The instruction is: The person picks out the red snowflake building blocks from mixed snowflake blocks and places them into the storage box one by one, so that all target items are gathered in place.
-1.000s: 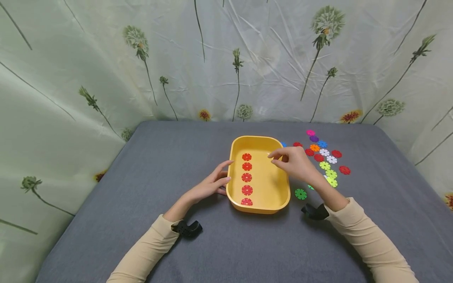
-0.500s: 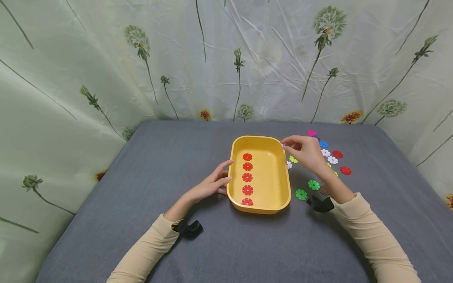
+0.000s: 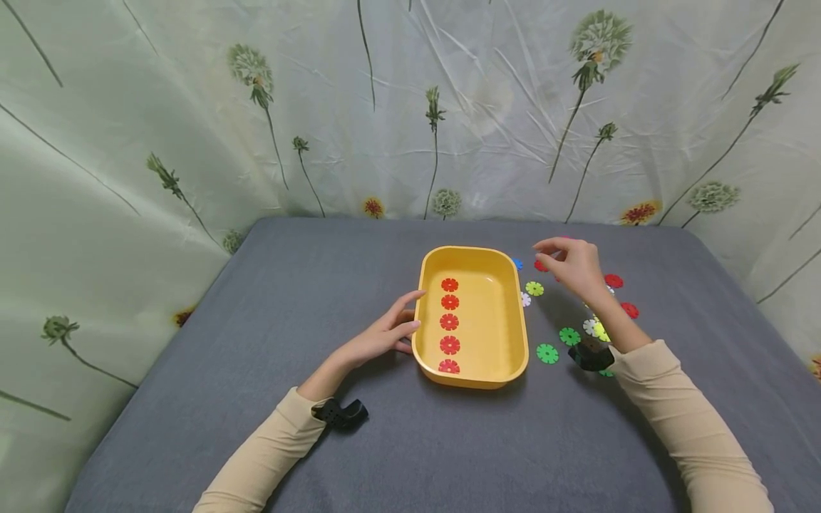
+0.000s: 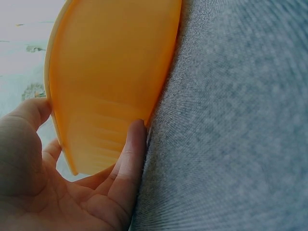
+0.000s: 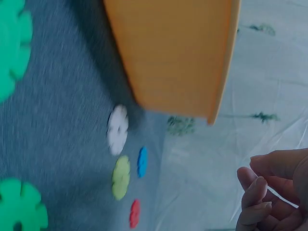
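A yellow plastic tray [image 3: 490, 324] stands mid-table, with several red notched discs [image 3: 450, 322] in a row along its left side. My left hand [image 3: 378, 338] rests its fingers against the tray's left wall; in the left wrist view, fingertips touch the rim and the outer side. My right hand [image 3: 573, 267] is raised to the right of the tray, over loose discs. Its fingers are loosely bent, with nothing visible between them. Beneath it and nearby lie a red disc [image 3: 541, 266], a yellow-green disc [image 3: 534, 288] and a green disc [image 3: 547, 353].
More discs, such as a red disc [image 3: 613, 281] and a white disc [image 3: 589, 327], lie around the right forearm, which hides some of them. A grey cloth [image 3: 288, 285] covers the table, and a floral curtain [image 3: 359, 142] hangs behind it.
My right hand has moved from above the tray, past its right rim, to over the loose discs on the right. The left hand and the tray have stayed in place.
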Available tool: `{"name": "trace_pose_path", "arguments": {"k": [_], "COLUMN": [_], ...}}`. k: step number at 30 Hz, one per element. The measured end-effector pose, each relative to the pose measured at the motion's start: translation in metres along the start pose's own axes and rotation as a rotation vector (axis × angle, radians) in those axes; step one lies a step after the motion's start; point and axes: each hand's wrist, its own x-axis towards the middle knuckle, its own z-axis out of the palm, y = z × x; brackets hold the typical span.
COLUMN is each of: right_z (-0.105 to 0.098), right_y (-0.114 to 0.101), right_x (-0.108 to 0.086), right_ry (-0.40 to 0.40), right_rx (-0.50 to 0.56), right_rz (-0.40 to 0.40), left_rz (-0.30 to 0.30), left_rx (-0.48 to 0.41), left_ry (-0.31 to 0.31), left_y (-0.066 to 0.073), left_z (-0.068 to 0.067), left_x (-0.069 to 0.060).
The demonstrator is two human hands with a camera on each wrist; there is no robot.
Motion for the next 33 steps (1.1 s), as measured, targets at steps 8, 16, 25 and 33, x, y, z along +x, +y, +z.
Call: {"name": "trace_pose_path", "arguments": {"k": [8, 16, 25, 33], "right_z": [-0.004, -0.002, 0.001, 0.003], "right_y": [0.011, 0.026, 0.042, 0.05], "right_x": [0.006, 0.014, 0.018, 0.024], "right_ry": [0.01, -0.004, -0.106, -0.315], "right_rx": [-0.023, -0.065, -0.091, -0.12], "right_rz": [0.029, 0.076, 0.14, 0.191], "left_rz": [0.001, -0.005, -0.003, -0.008], "left_rx": [0.002, -0.002, -0.012, 0.0], "left_ry": [0.001, 0.0, -0.003, 0.002], "left_y": [0.0, 0.0, 0.0, -0.001], "left_z": [0.0, 0.0, 0.0, 0.0], "left_x": [0.0, 0.0, -0.001, 0.0]}}
